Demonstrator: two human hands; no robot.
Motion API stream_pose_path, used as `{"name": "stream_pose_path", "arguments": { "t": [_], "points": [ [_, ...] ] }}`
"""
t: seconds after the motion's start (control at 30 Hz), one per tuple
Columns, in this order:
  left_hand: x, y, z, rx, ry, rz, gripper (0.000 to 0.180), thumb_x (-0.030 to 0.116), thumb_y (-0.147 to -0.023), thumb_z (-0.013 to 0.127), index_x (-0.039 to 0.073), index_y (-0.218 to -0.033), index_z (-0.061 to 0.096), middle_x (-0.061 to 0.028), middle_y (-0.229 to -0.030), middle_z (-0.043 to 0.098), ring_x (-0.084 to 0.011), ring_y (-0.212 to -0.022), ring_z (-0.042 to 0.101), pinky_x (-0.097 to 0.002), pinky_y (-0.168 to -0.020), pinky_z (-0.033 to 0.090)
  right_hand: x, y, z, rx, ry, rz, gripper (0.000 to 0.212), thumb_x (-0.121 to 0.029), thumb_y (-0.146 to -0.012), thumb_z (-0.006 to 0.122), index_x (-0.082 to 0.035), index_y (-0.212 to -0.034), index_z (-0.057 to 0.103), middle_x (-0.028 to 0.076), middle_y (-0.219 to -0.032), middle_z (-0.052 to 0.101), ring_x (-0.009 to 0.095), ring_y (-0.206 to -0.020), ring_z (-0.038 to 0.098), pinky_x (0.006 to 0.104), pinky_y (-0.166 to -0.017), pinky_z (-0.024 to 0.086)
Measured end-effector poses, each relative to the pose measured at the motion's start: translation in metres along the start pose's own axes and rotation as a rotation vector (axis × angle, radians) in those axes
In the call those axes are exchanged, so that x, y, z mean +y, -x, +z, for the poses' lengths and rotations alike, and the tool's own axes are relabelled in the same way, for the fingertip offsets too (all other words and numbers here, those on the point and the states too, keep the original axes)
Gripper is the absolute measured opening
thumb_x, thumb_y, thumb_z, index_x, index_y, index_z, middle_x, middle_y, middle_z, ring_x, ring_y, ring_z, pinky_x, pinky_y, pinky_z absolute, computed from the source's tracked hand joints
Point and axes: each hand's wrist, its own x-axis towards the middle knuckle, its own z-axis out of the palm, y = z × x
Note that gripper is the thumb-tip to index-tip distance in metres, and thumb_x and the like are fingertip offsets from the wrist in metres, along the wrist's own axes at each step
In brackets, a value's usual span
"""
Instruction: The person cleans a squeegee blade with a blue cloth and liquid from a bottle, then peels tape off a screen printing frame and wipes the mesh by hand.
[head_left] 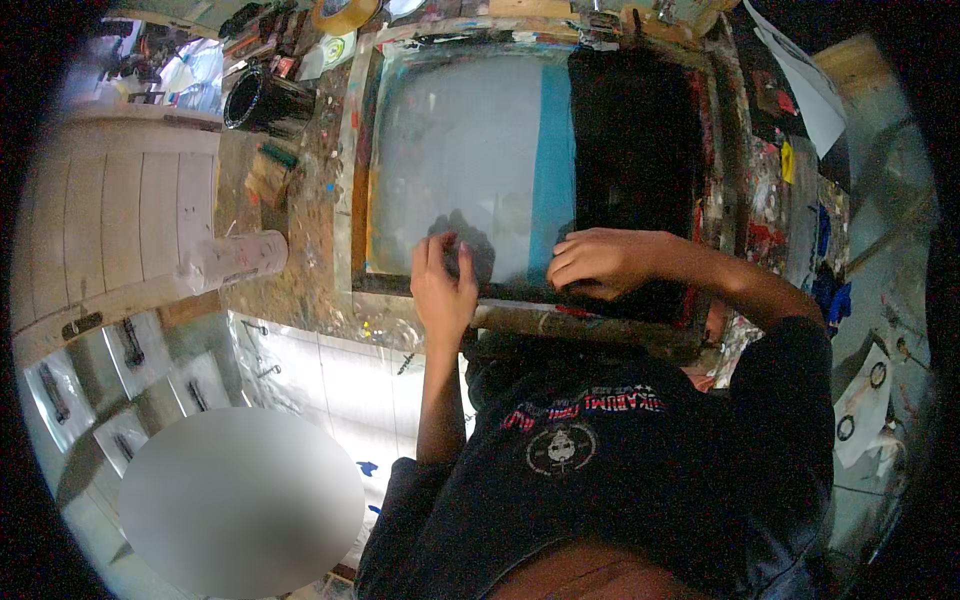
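A screen-printing frame [357, 180] lies on a paint-stained worktable in front of me. Its mesh [450, 130] is pale grey at the left, crossed by a blue strip [554, 150], with a broad black area [635, 140] at the right. My left hand [441, 290] is at the near left edge of the mesh, thumb and fingers apart, beside a dark patch that looks like its shadow. Over the black area's near left corner, my right hand [608, 262] is closed, fingers curled down. What it holds, if anything, is lost in the dark.
To the left lie a translucent plastic bottle [240, 260] and a black tub [262, 98]. A tape roll [345, 12] sits at the far edge. Printed sheets [135, 352] lie lower left. A white sheet [800, 85] hangs at the far right.
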Motion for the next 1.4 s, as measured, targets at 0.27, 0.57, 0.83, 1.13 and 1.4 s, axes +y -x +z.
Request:
{"name": "stream_pose_path", "arguments": {
  "t": [0.27,0.57,0.83,1.13,1.4],
  "points": [
    [0.001,-0.001,0.002,-0.004,-0.008,-0.013,0.019,0.015,-0.088,0.059,0.001,-0.100,0.061,-0.0166,-0.096,0.060,-0.0355,-0.091,0.059,-0.0413,-0.079,0.047,-0.005,-0.007,0.003,0.007,0.066,0.073,0.033,-0.012,-0.070,0.068,-0.006,-0.101,0.058,0.006,-0.086,0.055,0.025,-0.088,0.054,0.0377,-0.076,0.041],
    [0.001,-0.001,0.002,0.007,-0.018,-0.019,0.019,0.015,-0.088,0.059,0.001,-0.100,0.061,-0.0171,-0.096,0.060,-0.0365,-0.091,0.059,-0.0426,-0.079,0.047,-0.008,-0.021,0.010,-0.104,0.407,-0.026,0.018,-0.024,-0.071,0.064,-0.015,-0.085,0.070,0.001,-0.083,0.052,0.018,-0.092,0.051,0.0339,-0.076,0.040],
    [-0.003,0.000,0.004,0.017,-0.026,0.002,0.019,0.015,-0.088,0.059,0.000,-0.100,0.061,-0.0183,-0.096,0.060,-0.0379,-0.089,0.059,-0.0428,-0.078,0.047,-0.006,-0.015,0.000,-0.186,0.423,0.039,0.011,-0.022,-0.073,0.060,-0.014,-0.073,0.068,0.004,-0.090,0.052,0.019,-0.096,0.050,0.0344,-0.081,0.040],
    [0.003,-0.001,0.000,-0.032,0.004,-0.007,0.019,0.012,-0.087,0.061,0.000,-0.101,0.061,-0.0170,-0.096,0.060,-0.0354,-0.091,0.059,-0.0413,-0.079,0.047,-0.005,-0.002,-0.024,-0.173,0.292,0.047,0.017,-0.023,-0.079,0.055,-0.013,-0.074,0.068,0.003,-0.085,0.052,0.020,-0.094,0.051,0.0348,-0.081,0.041],
    [0.012,-0.004,0.008,-0.244,0.103,0.082,0.024,0.007,-0.076,0.070,0.004,-0.099,0.063,-0.0158,-0.096,0.061,-0.0359,-0.093,0.058,-0.0420,-0.080,0.047,-0.009,0.024,-0.029,-0.067,0.410,0.058,0.004,-0.018,-0.074,0.063,-0.016,-0.074,0.067,0.000,-0.085,0.055,0.020,-0.089,0.054,0.0390,-0.075,0.045]
  ]
}}
